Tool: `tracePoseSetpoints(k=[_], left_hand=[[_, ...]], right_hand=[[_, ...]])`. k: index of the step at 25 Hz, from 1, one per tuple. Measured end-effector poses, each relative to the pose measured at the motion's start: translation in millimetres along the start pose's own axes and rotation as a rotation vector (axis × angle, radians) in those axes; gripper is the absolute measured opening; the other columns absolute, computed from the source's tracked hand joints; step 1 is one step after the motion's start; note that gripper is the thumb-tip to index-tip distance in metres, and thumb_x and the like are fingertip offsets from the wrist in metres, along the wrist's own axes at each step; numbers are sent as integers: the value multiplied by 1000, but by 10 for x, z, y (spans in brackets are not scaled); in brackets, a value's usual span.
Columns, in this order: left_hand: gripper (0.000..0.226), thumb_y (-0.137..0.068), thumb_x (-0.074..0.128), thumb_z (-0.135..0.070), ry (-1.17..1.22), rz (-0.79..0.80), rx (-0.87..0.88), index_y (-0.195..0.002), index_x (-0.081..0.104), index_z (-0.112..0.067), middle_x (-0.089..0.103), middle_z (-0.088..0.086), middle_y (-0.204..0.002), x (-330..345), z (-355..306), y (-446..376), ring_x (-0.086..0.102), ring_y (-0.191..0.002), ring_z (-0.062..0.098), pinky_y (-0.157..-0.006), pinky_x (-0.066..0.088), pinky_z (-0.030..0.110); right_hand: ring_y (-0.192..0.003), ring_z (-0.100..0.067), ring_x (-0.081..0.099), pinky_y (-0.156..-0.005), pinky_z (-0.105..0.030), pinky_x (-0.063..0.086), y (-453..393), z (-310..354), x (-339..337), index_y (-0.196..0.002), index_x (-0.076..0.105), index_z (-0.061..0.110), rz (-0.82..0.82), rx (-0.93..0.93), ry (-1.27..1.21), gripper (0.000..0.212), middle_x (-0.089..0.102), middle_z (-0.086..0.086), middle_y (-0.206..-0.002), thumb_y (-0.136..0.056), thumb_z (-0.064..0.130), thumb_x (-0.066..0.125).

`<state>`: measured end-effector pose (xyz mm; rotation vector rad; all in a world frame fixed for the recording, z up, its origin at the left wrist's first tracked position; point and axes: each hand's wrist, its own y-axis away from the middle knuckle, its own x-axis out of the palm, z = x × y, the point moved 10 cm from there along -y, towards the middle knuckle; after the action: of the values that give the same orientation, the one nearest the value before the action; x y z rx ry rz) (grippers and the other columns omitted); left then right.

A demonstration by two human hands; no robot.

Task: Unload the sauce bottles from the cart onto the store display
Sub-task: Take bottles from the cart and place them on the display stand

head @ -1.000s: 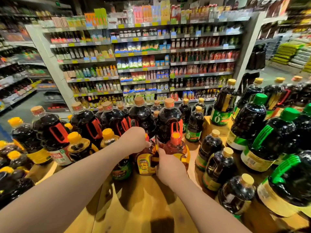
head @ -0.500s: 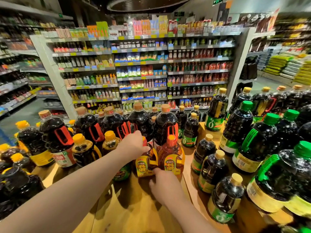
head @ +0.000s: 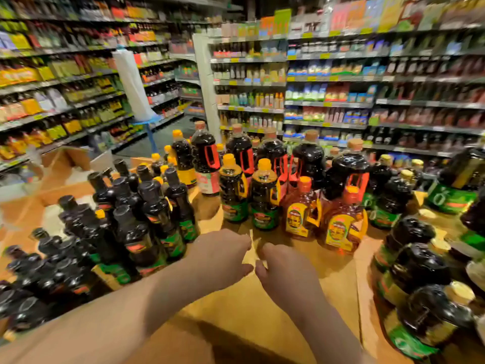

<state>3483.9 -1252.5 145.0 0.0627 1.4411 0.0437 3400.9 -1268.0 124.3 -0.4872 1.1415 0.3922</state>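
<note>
**Both hands empty over the bare boards, amber bottles standing just ahead**

On my far left I see shelving (head: 65,101) running away down an aisle, too blurred to read. In front of it a white roll on a blue stand (head: 132,85) leans beside the aisle. Lower down, a crowd of slim black-capped bottles (head: 147,214) fills the left side of the wooden display (head: 262,306), packed close together.

My left hand (head: 220,258) hangs over the bare wood just right of those slim bottles. Its fingers curl loosely downward and grip nothing. My right hand (head: 286,277) sits just beside it, thumbs nearly meeting, fingers bent in a relaxed way and also holding nothing. Neither hand touches a bottle.

Beyond the hands, two dark bottles with yellow caps and green labels (head: 249,195) stand side by side. Just right of them stand the two amber sauce bottles (head: 322,219) with orange caps and yellow labels, upright on the display, close together and apart from both hands. Behind this row are big dark jugs with red handles (head: 210,158).

To the right, dark bottles with green labels (head: 417,271) line the display's edge toward me. Store shelves (head: 341,82) fill the background.
</note>
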Motion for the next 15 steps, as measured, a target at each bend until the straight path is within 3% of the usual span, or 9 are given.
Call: tracePoseSetpoints(k=[4, 8, 10, 11, 13, 14, 15], left_hand=[[40, -92, 53, -49, 14, 29, -208, -126, 54, -28, 65, 0, -114, 191, 515, 922, 60, -109, 25, -80, 52, 38], [34, -93, 49, -47, 4, 33, -419, -122, 52, -30, 63, -2, -116, 317, 961, 2168, 59, -111, 23, -73, 43, 27], [34, -91, 51, -48, 43, 58, -524, -117, 55, -26, 64, 2, -112, 421, 1158, 2798, 61, -108, 27, -73, 45, 30], [35, -90, 52, -48, 61, 68, -573, -116, 56, -25, 65, 4, -110, 459, 1227, 3086, 63, -105, 29, -73, 49, 34], [35, -90, 53, -47, 60, 65, -677, -118, 56, -25, 66, 6, -107, 501, 1369, 3801, 64, -102, 30, -73, 52, 37], [35, -90, 52, -45, 65, 54, -724, -118, 57, -25, 66, 7, -108, 516, 1430, 4166, 64, -102, 31, -74, 52, 38], [36, -91, 51, -44, 57, 48, -773, -119, 58, -24, 66, 8, -109, 510, 1485, 4537, 64, -104, 32, -75, 52, 38]], right_hand=[[-92, -19, 61, -73, -30, 52, 246, 970, 173, -115, 57, 25, 99, -206, 22, 21, 63, 2, -106, -96, 31, 52], [-94, -26, 62, -72, -38, 49, 834, 2105, 472, -103, 59, 23, 218, -481, 54, 17, 65, -2, -100, -92, 16, 49], [-95, -28, 63, -72, -36, 49, 1203, 2656, 573, -102, 60, 21, 230, -612, 58, 15, 65, -4, -99, -90, 17, 52], [-90, -27, 65, -67, -33, 50, 1375, 2896, 568, -97, 62, 19, 205, -664, 102, 13, 66, -5, -94, -85, 20, 60], [-57, -21, 63, -43, -22, 41, 1847, 3502, 561, -68, 63, 17, 169, -810, 111, 28, 61, -3, -63, -51, 23, 85], [-45, -20, 58, -36, -19, 35, 2097, 3776, 597, -58, 60, 17, 172, -870, 107, 36, 56, -1, -53, -37, 22, 89], [-46, -21, 58, -37, -20, 35, 2353, 4050, 654, -59, 61, 17, 170, -931, 116, 36, 56, -2, -53, -37, 21, 89]])
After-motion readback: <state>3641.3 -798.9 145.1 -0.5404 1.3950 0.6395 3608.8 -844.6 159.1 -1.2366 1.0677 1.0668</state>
